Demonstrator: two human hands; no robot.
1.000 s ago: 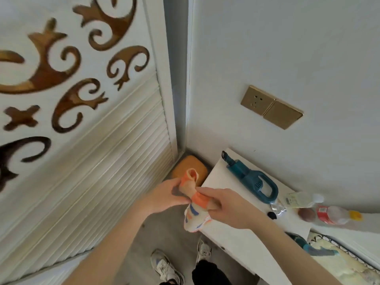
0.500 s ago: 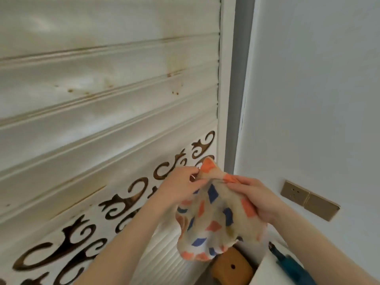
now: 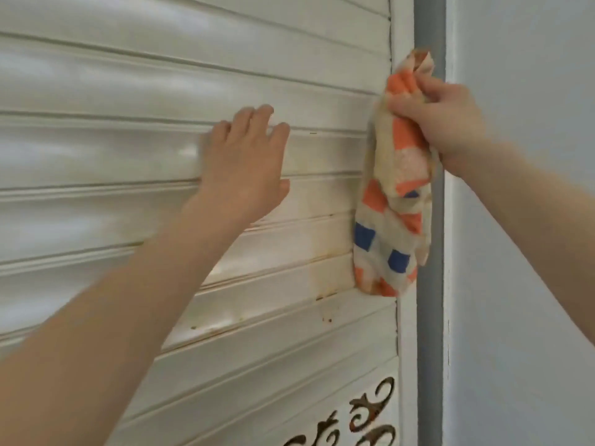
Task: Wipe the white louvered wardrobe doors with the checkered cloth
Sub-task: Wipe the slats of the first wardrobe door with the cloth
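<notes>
Right hand [image 3: 441, 123] bunches checkered cloth [image 3: 391, 201] against wardrobe door [image 3: 128, 156] edge; left hand [image 3: 244, 165] flat beside. Loose tail may miss slat grooves.

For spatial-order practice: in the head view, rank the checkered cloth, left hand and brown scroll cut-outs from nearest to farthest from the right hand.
1. checkered cloth, gripped by the right hand itself.
2. left hand, leftward, resting on the slats.
3. brown scroll cut-outs, far below, bottom right.

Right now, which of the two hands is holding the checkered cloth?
The right hand: it grips the bunched checkered cloth near its top. The left hand holds nothing; it rests flat on the white slats.
</notes>
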